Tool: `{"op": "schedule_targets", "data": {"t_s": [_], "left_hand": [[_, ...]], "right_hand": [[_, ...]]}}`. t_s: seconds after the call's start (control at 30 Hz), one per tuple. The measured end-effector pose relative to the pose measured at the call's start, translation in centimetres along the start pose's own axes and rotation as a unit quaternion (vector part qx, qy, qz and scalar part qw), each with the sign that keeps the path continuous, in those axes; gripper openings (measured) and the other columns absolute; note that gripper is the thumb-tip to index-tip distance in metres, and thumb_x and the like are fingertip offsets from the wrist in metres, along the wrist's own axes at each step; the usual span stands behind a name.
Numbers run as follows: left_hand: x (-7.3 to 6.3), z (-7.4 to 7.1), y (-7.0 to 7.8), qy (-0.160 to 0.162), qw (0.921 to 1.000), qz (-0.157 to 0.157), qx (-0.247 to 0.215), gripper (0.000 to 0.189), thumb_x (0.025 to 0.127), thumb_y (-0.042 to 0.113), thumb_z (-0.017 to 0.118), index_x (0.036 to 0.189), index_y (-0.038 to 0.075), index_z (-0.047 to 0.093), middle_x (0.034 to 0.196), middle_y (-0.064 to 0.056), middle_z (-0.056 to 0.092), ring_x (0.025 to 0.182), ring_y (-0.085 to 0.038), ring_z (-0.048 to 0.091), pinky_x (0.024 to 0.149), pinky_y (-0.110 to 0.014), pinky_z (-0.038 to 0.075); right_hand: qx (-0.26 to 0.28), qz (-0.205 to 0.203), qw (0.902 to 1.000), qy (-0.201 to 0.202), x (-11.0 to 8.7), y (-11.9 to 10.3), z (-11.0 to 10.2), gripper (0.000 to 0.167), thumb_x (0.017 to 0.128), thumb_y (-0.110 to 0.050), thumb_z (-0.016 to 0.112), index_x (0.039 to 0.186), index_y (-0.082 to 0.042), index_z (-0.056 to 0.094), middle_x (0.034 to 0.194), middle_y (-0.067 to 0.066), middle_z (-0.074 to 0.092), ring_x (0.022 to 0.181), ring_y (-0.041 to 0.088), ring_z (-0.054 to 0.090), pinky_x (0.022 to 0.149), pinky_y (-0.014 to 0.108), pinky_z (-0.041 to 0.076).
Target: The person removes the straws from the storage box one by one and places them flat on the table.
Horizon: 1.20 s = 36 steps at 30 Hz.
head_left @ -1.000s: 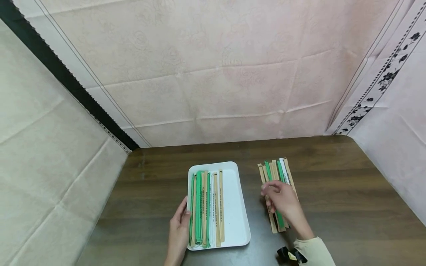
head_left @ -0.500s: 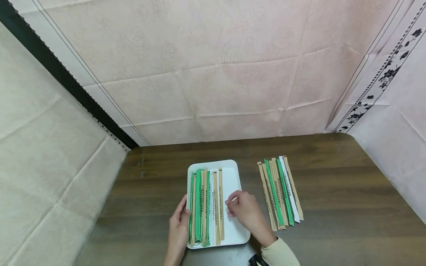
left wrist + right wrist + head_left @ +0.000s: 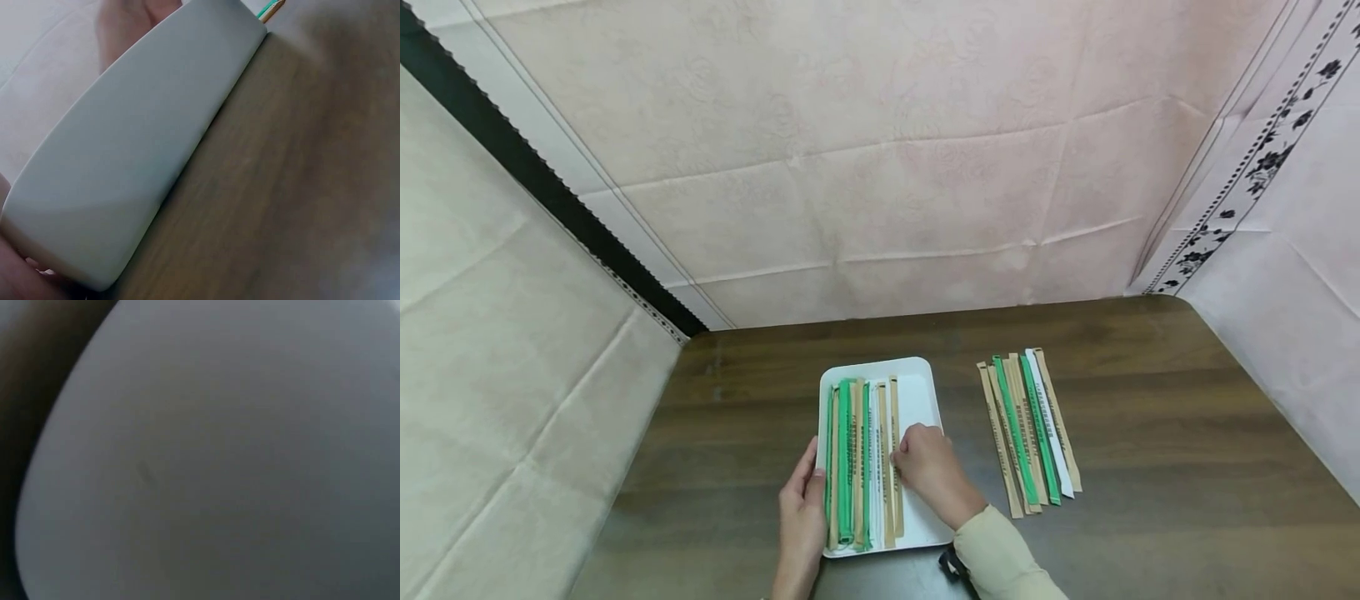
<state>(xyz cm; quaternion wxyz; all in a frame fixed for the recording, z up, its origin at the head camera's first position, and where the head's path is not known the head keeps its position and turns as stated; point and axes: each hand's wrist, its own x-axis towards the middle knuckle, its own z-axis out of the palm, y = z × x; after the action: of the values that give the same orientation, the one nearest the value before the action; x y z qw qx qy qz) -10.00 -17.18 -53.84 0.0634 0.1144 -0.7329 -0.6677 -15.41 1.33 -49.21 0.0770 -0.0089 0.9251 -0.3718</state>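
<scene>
A white tray (image 3: 922, 406) holds a row of long, narrow printed paper packets in green, tan and white. My left hand (image 3: 801, 510) grips the tray's left side, thumb at the rim; the left wrist view shows the tray's outer wall (image 3: 144, 119) between the fingers. Over the tray's right half, my right hand (image 3: 934, 475) has its fingers curled right at the rightmost tan packet (image 3: 898, 504). Its fingertips are partly hidden, and I cannot tell whether they pinch the packet. Mostly a blurred pale surface (image 3: 187, 425) fills the right wrist view.
Right of the tray, several similar packets (image 3: 1028, 429) lie side by side on the brown wooden table (image 3: 760, 417), slightly fanned. Pale cloth (image 3: 850, 167) hangs behind the table and along both sides. A black strap (image 3: 953, 564) sits at my right wrist.
My right hand has moved left from over the packets on the table to the tray, reaching the rightmost tan packet. My left hand stays on the tray's edge.
</scene>
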Motion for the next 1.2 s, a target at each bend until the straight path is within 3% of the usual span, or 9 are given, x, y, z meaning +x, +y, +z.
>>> {"op": "schedule_targets", "data": {"t_s": [0.2, 0.4, 0.53, 0.67, 0.77, 0.9, 1.07, 1.2], "left_hand": [[0.9, 0.3, 0.1, 0.003, 0.9997, 0.018, 0.019, 0.051, 0.111, 0.002, 0.042, 0.161, 0.009, 0.044, 0.16, -0.013, 0.05, 0.138, -0.03, 0.054, 0.095, -0.02, 0.05], [1.9, 0.6, 0.1, -0.014, 0.9994, 0.015, 0.029, 0.051, 0.112, 0.002, 0.042, 0.163, 0.01, 0.041, 0.163, -0.009, 0.046, 0.146, -0.027, 0.046, 0.111, -0.037, 0.044], [2.2, 0.9, 0.1, -0.024, 0.9994, 0.015, 0.02, 0.051, 0.112, 0.003, 0.042, 0.163, 0.01, 0.04, 0.164, -0.008, 0.044, 0.148, -0.026, 0.044, 0.113, -0.039, 0.042], [2.3, 1.0, 0.1, -0.03, 0.9993, 0.018, 0.008, 0.051, 0.113, 0.004, 0.041, 0.163, 0.011, 0.039, 0.165, -0.008, 0.044, 0.147, -0.026, 0.044, 0.111, -0.036, 0.044], [2.4, 0.9, 0.0, -0.036, 0.9991, 0.021, 0.006, 0.051, 0.113, 0.005, 0.042, 0.164, 0.012, 0.039, 0.165, -0.008, 0.043, 0.148, -0.025, 0.042, 0.109, -0.028, 0.044], [2.3, 0.6, -0.1, -0.036, 0.9991, 0.021, 0.008, 0.052, 0.113, 0.006, 0.043, 0.164, 0.013, 0.039, 0.165, -0.007, 0.043, 0.149, -0.026, 0.042, 0.104, -0.019, 0.043], [2.0, 0.3, -0.1, -0.034, 0.9992, 0.016, 0.013, 0.052, 0.113, 0.007, 0.042, 0.164, 0.015, 0.038, 0.166, -0.006, 0.041, 0.15, -0.025, 0.04, 0.103, -0.018, 0.043], [2.0, 0.1, 0.0, -0.037, 0.9991, 0.016, 0.016, 0.052, 0.113, 0.007, 0.042, 0.165, 0.015, 0.038, 0.166, -0.006, 0.041, 0.15, -0.025, 0.039, 0.107, -0.022, 0.043]], "right_hand": [[-0.008, -0.009, 0.9999, 0.005, 0.9, -0.2, 0.2, 0.05, 0.097, -0.006, 0.071, 0.051, -0.012, 0.053, 0.054, 0.001, 0.054, 0.051, 0.016, 0.05, 0.051, 0.028, 0.039], [-0.03, -0.005, 0.9995, 0.005, 1.6, -0.2, 0.3, 0.044, 0.095, -0.004, 0.072, 0.053, -0.011, 0.059, 0.056, 0.001, 0.055, 0.056, 0.017, 0.05, 0.055, 0.031, 0.04], [-0.04, 0.01, 0.9989, 0.023, 1.7, -0.2, 0.1, 0.052, 0.094, -0.002, 0.071, 0.05, -0.015, 0.047, 0.055, 0.001, 0.049, 0.056, 0.018, 0.048, 0.053, 0.03, 0.038], [-0.029, 0.01, 0.9984, 0.047, 1.7, 0.0, -0.2, 0.045, 0.092, -0.002, 0.07, 0.054, -0.014, 0.051, 0.054, 0.0, 0.05, 0.055, 0.017, 0.051, 0.052, 0.03, 0.041], [0.021, 0.017, 0.9984, 0.049, 1.5, 0.1, -0.8, 0.026, 0.093, -0.002, 0.069, 0.068, -0.01, 0.067, 0.056, -0.001, 0.06, 0.053, 0.014, 0.058, 0.056, 0.029, 0.046], [0.131, 0.031, 0.9904, 0.03, 0.9, 0.2, -2.0, 0.011, 0.095, -0.001, 0.067, 0.086, -0.003, 0.072, 0.063, 0.004, 0.066, 0.051, 0.012, 0.063, 0.054, 0.027, 0.05], [0.233, 0.027, 0.972, 0.003, 0.1, 1.3, -4.0, 0.009, 0.098, 0.001, 0.065, 0.098, 0.002, 0.074, 0.074, 0.009, 0.069, 0.06, 0.015, 0.064, 0.056, 0.031, 0.054], [0.277, 0.031, 0.9604, 0.0, -0.3, 3.0, -5.7, 0.014, 0.1, -0.001, 0.065, 0.109, 0.005, 0.075, 0.076, 0.008, 0.068, 0.061, 0.014, 0.059, 0.053, 0.027, 0.051]]}}
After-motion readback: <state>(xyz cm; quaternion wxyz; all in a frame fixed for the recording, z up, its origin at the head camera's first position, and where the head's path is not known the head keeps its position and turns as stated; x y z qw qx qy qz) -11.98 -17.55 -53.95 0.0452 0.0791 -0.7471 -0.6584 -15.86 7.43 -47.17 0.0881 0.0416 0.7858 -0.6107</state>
